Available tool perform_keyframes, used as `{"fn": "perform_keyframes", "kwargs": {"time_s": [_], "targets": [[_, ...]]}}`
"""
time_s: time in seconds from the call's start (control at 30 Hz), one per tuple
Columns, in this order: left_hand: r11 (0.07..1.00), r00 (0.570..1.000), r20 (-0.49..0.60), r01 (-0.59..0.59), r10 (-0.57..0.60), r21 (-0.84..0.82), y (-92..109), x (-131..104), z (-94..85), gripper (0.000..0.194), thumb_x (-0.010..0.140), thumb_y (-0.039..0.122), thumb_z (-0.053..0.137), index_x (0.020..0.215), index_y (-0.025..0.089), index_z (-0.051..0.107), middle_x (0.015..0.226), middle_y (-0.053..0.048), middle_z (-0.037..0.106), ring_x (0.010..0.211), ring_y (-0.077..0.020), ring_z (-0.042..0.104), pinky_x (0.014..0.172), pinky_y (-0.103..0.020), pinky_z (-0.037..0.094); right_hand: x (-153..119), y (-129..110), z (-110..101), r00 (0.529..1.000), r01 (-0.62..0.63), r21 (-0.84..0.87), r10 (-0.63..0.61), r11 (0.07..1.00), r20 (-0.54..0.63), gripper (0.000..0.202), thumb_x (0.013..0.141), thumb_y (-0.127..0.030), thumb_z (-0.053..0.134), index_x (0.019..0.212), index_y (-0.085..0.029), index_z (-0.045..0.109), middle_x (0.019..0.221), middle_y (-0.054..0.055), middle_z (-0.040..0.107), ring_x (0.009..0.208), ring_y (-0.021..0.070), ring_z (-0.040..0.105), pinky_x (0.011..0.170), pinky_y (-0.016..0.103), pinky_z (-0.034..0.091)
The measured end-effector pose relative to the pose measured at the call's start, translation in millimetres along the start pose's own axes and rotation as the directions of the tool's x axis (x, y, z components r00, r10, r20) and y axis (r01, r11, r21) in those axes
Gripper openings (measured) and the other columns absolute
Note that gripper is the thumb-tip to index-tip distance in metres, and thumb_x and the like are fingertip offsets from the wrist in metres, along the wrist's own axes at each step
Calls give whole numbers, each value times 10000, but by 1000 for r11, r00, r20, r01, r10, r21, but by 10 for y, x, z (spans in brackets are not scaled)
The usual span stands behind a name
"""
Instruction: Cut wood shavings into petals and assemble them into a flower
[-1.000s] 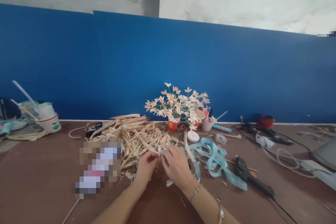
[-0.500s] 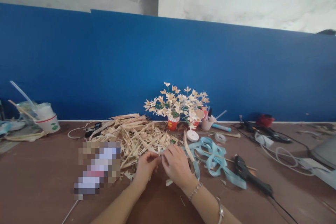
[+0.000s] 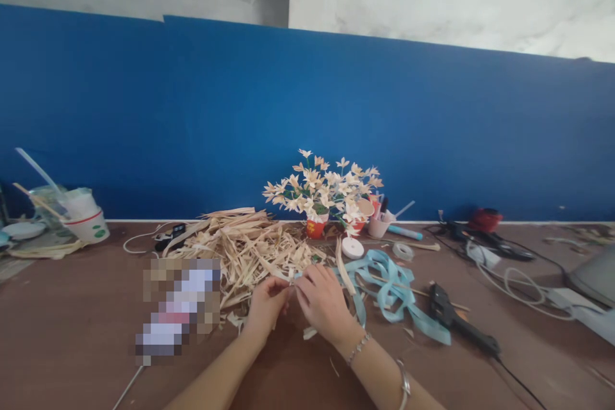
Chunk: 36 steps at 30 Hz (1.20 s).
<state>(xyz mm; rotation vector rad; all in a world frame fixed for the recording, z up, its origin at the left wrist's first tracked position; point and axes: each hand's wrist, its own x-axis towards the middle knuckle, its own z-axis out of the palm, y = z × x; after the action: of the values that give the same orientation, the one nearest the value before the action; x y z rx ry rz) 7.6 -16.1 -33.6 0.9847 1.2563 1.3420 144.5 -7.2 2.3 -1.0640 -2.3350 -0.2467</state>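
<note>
Between the left fingers (image 3: 277, 286), which pinch it, and the right fingers (image 3: 308, 278) (their hold unclear) sits a tiny pale piece (image 3: 291, 277).

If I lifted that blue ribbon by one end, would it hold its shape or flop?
The ribbon would probably flop, since it lies in loose loops and bends. It looks thin and flat, so it's likely light for its size. It might tug the thin stick along, as that lies among its loops.
</note>
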Motion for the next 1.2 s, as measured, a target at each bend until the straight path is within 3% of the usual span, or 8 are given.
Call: {"fn": "perform_keyframes", "kwargs": {"time_s": [1.03, 1.2], "targets": [[996, 997, 20, -73, 72, 55, -49, 22, -4, 119, 609, 245, 619, 579, 144, 564, 370, 74, 476, 339, -68, 414, 378, -172, 310, 5, -8, 57, 997, -27, 12, 28, 1000, -71, 70, 796, -158, 515, 748, -190, 555, 764, 28, 540, 759, 176, 467, 683, 304, 319], [998, 999, 17, -43, 44, -42, 5, -3, -4, 129, 594, 250, 639, 598, 139, 573, 388, 71, 490, 353, -61, 415, 390, -169, 324, 4, -37, -8, 989, -41, 173, 64, 984, -131, 91, 781, -184, 517, 860, -188, 562, 848, 52, 554, 844, 193, 492, 746, 316, 368]]}}
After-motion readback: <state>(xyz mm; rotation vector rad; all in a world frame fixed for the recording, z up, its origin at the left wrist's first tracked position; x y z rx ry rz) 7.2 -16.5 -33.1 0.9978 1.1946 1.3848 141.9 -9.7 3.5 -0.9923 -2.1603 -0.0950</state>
